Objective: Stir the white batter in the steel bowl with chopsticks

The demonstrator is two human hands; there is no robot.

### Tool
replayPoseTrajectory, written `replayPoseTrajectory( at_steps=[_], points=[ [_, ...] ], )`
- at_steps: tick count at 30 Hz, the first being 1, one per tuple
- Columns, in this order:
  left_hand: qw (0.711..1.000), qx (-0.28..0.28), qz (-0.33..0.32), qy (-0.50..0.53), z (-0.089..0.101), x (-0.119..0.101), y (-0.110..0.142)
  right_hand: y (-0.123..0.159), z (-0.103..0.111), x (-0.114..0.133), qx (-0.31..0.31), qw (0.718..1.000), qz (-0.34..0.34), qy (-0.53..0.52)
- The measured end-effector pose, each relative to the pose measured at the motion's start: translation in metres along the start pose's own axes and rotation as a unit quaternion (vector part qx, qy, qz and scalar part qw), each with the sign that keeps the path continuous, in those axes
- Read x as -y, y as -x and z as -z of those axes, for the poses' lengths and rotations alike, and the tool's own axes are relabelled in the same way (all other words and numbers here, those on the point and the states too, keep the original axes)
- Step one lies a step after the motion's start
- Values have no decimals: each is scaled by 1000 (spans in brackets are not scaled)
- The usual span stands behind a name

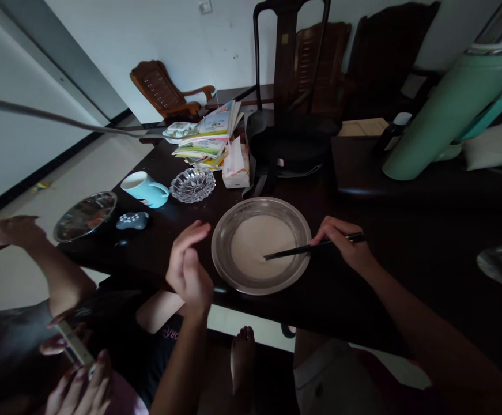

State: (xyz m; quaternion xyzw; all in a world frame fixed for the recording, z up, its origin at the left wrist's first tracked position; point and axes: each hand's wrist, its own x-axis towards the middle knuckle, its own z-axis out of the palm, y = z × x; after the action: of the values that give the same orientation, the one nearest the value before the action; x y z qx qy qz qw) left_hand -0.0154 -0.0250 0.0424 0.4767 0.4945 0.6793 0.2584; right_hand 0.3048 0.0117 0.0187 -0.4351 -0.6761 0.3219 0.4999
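A round metal bowl of pale batter sits near the front edge of a dark table. My right hand is closed on a pair of dark chopsticks, whose tips rest in the batter. My left hand hovers just left of the bowl, fingers stretched and slightly apart, holding nothing.
A blue mug, glass ashtray, small grey gadget, metal lid, tissue box and stacked books lie behind. A green flask leans at right. Another person's hands hold a phone at lower left.
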Motion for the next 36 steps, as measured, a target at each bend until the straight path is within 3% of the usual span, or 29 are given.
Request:
replayPoseTrajectory(
  at_steps=[2,3,5,8,11,14,17,20,25,30,36],
  points=[
    [998,-10,32,46,-40,36,-30,0,-2,0,48,999,9,14],
    [996,5,65,68,-50,51,-40,0,-2,1,54,998,15,27],
    [983,37,158,89,-56,74,-48,0,-2,0,21,999,13,46],
    [966,115,213,86,-45,88,-41,0,1,-2,-50,999,-5,14],
    [965,136,211,73,-37,89,-35,0,-1,-3,-10,1000,-2,-10],
    [971,132,193,45,-36,89,-36,0,-4,-3,50,997,39,40],
    [973,129,189,28,-38,87,-37,0,-2,-3,-15,997,42,61],
    [974,122,192,11,-38,83,-35,0,2,-3,-67,998,6,13],
    [976,117,183,4,-38,79,-33,0,-2,-2,40,998,30,43],
    [977,111,180,-9,-38,79,-33,0,1,-3,-44,998,7,34],
    [980,111,163,-17,-40,72,-33,1,-3,-2,38,997,32,53]
  ],
)
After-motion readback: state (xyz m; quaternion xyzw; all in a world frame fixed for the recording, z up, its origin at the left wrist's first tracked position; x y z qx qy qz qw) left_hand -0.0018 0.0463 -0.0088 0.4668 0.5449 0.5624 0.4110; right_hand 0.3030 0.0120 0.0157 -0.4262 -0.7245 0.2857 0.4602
